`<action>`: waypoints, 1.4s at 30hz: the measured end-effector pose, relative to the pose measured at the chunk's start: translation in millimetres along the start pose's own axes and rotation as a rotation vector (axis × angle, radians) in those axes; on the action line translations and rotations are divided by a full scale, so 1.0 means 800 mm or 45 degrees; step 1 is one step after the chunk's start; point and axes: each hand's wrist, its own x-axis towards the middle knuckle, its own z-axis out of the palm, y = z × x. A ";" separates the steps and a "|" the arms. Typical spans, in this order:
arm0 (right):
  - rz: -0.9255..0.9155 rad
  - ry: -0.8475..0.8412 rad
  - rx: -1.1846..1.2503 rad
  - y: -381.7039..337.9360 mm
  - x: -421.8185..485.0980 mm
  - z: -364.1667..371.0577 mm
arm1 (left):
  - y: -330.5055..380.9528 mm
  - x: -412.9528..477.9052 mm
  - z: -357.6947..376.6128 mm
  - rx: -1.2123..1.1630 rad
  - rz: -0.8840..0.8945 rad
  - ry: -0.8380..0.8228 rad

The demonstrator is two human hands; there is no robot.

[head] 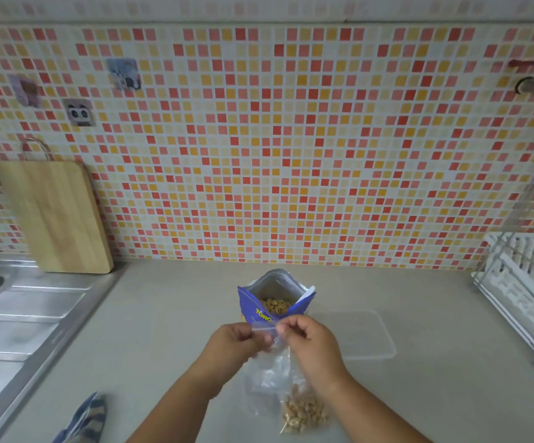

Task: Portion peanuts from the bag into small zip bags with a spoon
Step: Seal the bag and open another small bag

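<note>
Clear plastic is stretching between your two hands: you are pinching the mouth strip of a small zip bag (pixel 264 329) at chest centre, above the bench (pixel 169 314). Your left hand (pixel 236 342) is closing thumb and fingers on the strip's left end, and your right hand (pixel 310 342) is pinching the right end, so the strip's long axis is running left to right between them while the rest of the bag is hanging down toward you. The peanut bag (pixel 275 298) is standing open directly beyond your knuckles, just past the strip, its mouth facing up with nuts showing inside. A filled bag (pixel 304 410) is lying on the bench below your right wrist, beside some loose empty plastic whose count cannot be told. A clear lid (pixel 361 334) is resting flat to the right of your right hand. No spoon is showing anywhere. Judging by the grip, you are either opening or pressing the seal; which one is not clear. Whichever it is, the source is lying straight ahead and equally near both hands, so neither hand is having to cross over.
</note>
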 end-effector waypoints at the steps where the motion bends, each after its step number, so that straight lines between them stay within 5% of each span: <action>1: -0.002 0.016 0.055 -0.007 0.000 -0.002 | 0.003 0.003 0.003 0.011 0.052 0.083; 7: -0.076 0.050 0.099 -0.041 -0.001 -0.019 | 0.021 0.011 0.014 0.753 0.447 0.584; 12: -0.030 -0.035 -0.054 -0.058 0.000 -0.021 | 0.024 0.020 0.013 1.411 0.985 0.652; 18: 0.004 -0.119 -0.086 -0.069 0.008 -0.031 | 0.036 0.021 0.014 1.495 1.218 0.724; 27: -0.130 -0.258 -0.301 -0.088 0.019 -0.041 | 0.066 0.014 0.012 0.965 0.679 0.236; 36: -0.220 -0.196 -0.335 -0.102 0.035 -0.047 | 0.069 0.029 -0.006 0.988 0.648 0.249; 39: -0.298 -0.074 -0.765 -0.102 0.058 -0.054 | 0.066 0.032 -0.012 0.944 0.581 0.228; 42: -0.217 -0.189 -1.425 -0.094 0.084 -0.044 | 0.061 0.032 -0.015 0.942 0.560 0.182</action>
